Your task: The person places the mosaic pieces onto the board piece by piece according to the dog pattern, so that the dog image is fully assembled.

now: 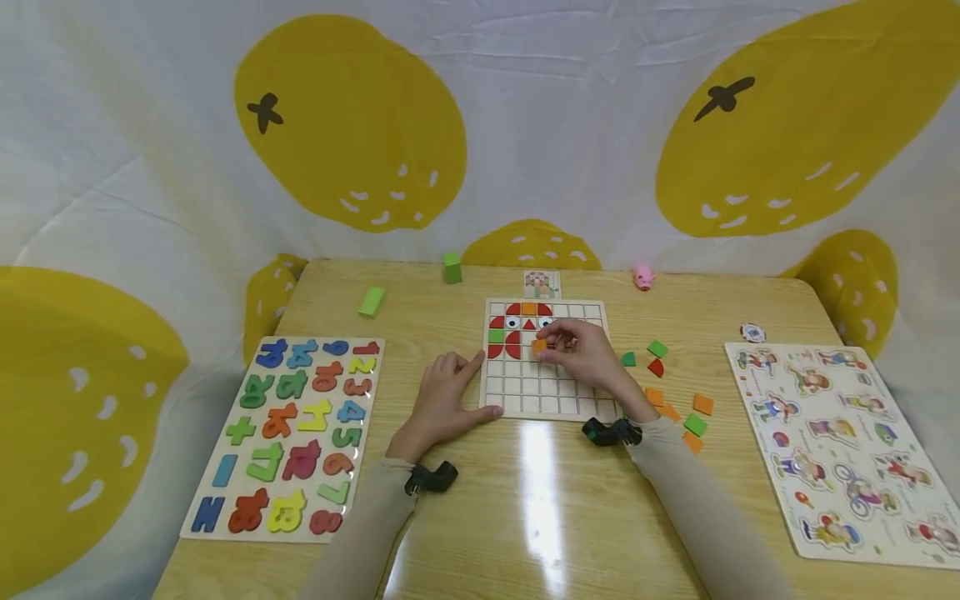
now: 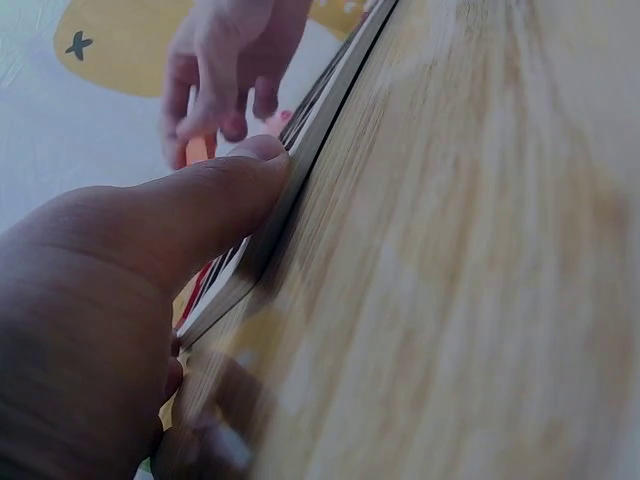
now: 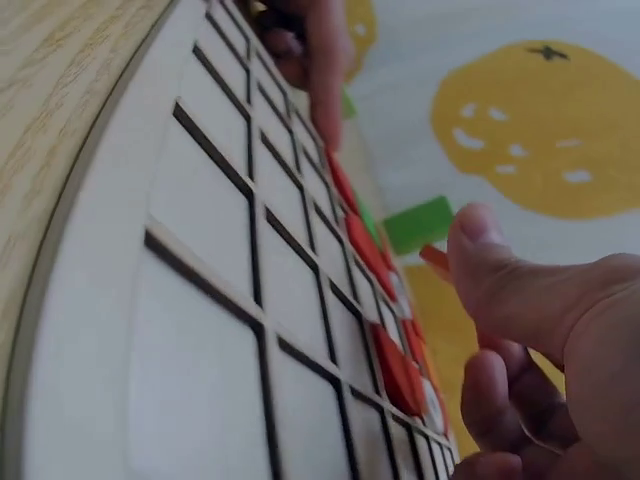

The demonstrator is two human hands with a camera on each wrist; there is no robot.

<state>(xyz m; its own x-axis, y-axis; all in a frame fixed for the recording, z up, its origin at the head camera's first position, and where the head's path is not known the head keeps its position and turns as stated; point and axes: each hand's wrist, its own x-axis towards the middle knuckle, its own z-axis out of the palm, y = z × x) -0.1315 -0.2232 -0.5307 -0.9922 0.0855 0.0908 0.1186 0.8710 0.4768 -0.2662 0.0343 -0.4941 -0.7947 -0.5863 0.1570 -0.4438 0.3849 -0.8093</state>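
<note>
In the head view a wooden grid board (image 1: 525, 388) lies mid-table. Red quarter-circle pieces, a green square (image 1: 496, 336), an orange square (image 1: 528, 308) and round eye pieces (image 1: 513, 322) fill part of its upper left. My right hand (image 1: 587, 354) pinches an orange square tile (image 1: 538, 346) between thumb and fingers, over the board's middle cells. The same tile (image 3: 436, 260) juts past the thumb tip in the right wrist view. My left hand (image 1: 441, 396) rests at the board's left side, thumb and index finger spread along its edge. In the left wrist view the thumb (image 2: 215, 205) touches the rim.
Loose orange, green and red tiles (image 1: 702, 404) are scattered right of the board. A picture card (image 1: 542, 284) lies behind it. A number puzzle (image 1: 296, 433) stands left, a figure puzzle (image 1: 840, 450) right. Green blocks (image 1: 452, 268) and a pink pig (image 1: 643, 277) are toward the back.
</note>
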